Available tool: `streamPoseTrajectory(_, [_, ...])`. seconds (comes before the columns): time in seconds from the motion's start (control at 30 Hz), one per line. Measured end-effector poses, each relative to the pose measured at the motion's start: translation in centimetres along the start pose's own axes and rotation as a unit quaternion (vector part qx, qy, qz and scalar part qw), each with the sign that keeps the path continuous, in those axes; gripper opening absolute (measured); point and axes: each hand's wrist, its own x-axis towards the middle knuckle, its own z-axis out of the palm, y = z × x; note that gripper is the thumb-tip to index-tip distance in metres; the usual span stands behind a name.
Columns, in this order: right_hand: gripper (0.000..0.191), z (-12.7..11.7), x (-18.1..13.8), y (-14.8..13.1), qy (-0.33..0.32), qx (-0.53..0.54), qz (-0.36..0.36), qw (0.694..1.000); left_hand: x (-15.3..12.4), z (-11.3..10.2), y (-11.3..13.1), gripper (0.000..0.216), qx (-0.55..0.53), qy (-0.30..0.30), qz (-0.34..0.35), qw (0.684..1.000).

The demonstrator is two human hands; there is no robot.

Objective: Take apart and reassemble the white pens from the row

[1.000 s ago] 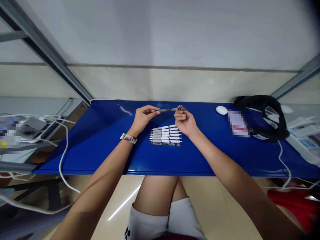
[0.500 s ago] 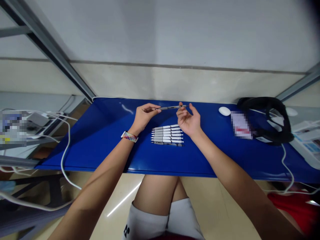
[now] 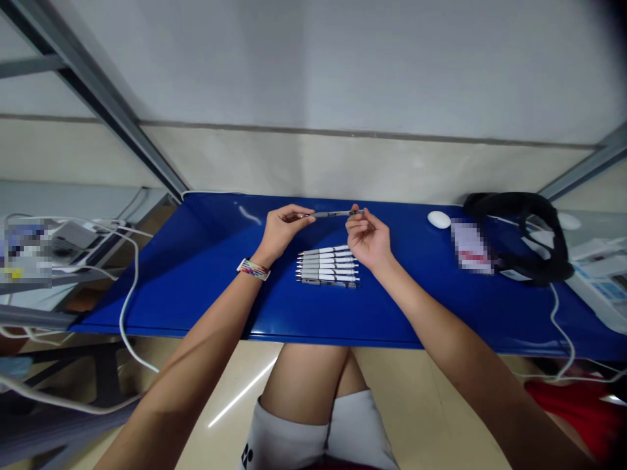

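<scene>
Pen [image 3: 330, 214] pinched by left hand [image 3: 284, 230] and right hand [image 3: 369, 241], other pens [image 3: 327, 266] lined up nearer, white oval [image 3: 439, 220] and black band [image 3: 562, 254] set rightward.

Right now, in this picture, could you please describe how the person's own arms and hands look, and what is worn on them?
The left arm and right arm show no sleeve, and the left hand and right hand wear no glove. Around the left wrist sits a multicoloured, patterned band with white parts; the right wrist is bare.
</scene>
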Motion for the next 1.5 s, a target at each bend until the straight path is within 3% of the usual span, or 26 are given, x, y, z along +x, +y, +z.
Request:
streamPoseTrajectory(0.2, [0.013, 0.8, -0.2, 0.3, 0.070, 0.021, -0.017, 0.997, 0.0, 0.1, -0.1, 0.030, -0.009, -0.009, 0.001, 1.000])
streamPoseTrajectory(0.43, [0.008, 1.2, -0.2, 0.2, 0.078, -0.006, -0.014, 0.997, 0.1, 0.0, -0.2, 0.027, 0.001, -0.004, 0.000, 1.000])
streamPoseTrajectory(0.57, [0.018, 1.3, -0.3, 0.3, 0.103, 0.068, -0.006, 0.992, 0.0, 0.0, -0.1, 0.027, 0.001, -0.007, -0.002, 1.000])
streamPoseTrajectory(0.67, [0.023, 1.3, -0.3, 0.3, 0.096, 0.086, 0.000, 0.992, 0.0, 0.0, 0.0, 0.028, 0.008, -0.003, -0.006, 1.000])
streamPoseTrajectory(0.9, [0.015, 1.2, -0.3, 0.3, 0.112, 0.051, -0.001, 0.992, 0.0, 0.0, 0.1, 0.029, 0.015, -0.008, -0.007, 1.000])
streamPoseTrajectory(1.07, [0.017, 1.2, -0.3, 0.3, 0.083, 0.003, -0.014, 0.996, -0.1, 0.0, 0.1, 0.028, 0.004, -0.005, -0.009, 1.000])
streamPoseTrajectory(1.23, [0.015, 1.0, -0.3, 0.5, 0.113, 0.024, -0.021, 0.993, -0.1, 0.0, 0.2, 0.030, 0.005, -0.009, -0.012, 1.000])
streamPoseTrajectory(1.5, [0.014, 0.6, -0.2, 0.4, 0.077, -0.043, -0.030, 0.996, -0.1, 0.1, 0.2, 0.030, 0.016, -0.011, -0.012, 1.000])
